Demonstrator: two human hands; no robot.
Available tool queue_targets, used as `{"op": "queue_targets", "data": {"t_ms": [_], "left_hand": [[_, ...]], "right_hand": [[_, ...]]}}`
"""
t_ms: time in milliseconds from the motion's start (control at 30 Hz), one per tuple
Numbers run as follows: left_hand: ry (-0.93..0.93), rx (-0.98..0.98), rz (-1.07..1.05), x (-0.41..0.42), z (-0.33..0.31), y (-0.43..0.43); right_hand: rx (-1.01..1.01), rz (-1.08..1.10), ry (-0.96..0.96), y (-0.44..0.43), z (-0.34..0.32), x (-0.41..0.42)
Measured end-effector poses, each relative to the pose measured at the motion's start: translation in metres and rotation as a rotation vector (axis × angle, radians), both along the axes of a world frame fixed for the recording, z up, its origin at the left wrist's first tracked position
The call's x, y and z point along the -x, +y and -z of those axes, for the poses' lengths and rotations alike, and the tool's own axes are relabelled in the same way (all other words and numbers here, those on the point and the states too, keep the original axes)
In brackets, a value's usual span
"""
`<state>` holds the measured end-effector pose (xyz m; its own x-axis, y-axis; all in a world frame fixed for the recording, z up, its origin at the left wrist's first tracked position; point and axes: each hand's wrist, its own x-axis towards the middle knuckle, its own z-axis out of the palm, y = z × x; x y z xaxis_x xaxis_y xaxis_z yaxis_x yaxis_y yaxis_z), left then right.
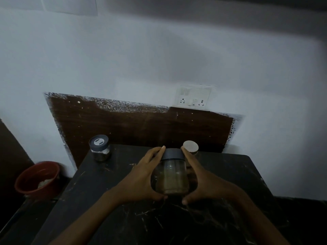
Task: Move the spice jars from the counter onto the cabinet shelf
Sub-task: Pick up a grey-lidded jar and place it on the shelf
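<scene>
A clear spice jar (172, 175) with a dark lid and brownish contents is in the middle of the dark marble counter (106, 200). My left hand (141, 175) grips its left side and my right hand (201, 179) grips its right side, thumbs curled under the base. Whether it rests on the counter or is lifted is unclear. A second jar (100, 147) with a grey lid stands at the counter's back left corner. A third jar (190, 147) with a pale lid stands behind my right fingers, mostly hidden. No cabinet shelf is in view.
A brown wooden panel (132, 124) backs the counter against the white wall. A white socket plate (193, 98) sits above it. A red bucket (38, 177) stands on the floor to the left of the counter.
</scene>
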<state>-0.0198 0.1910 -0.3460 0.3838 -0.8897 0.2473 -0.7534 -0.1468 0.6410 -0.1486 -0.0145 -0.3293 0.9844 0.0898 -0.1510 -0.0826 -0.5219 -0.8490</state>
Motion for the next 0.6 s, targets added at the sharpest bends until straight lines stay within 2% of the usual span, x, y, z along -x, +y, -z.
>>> {"op": "queue_targets", "data": {"t_ms": [267,500,600], "left_hand": [[0.032,-0.025,0.028,0.003,-0.005,-0.010],[-0.123,-0.033,-0.002,0.012,-0.005,-0.023],[-0.130,-0.003,-0.056,0.010,-0.004,-0.027]], "right_hand": [[0.077,0.103,-0.120,-0.006,0.002,0.000],[0.161,0.125,-0.188,-0.006,-0.004,-0.003],[0.227,0.120,-0.208,-0.007,-0.005,-0.006]]}}
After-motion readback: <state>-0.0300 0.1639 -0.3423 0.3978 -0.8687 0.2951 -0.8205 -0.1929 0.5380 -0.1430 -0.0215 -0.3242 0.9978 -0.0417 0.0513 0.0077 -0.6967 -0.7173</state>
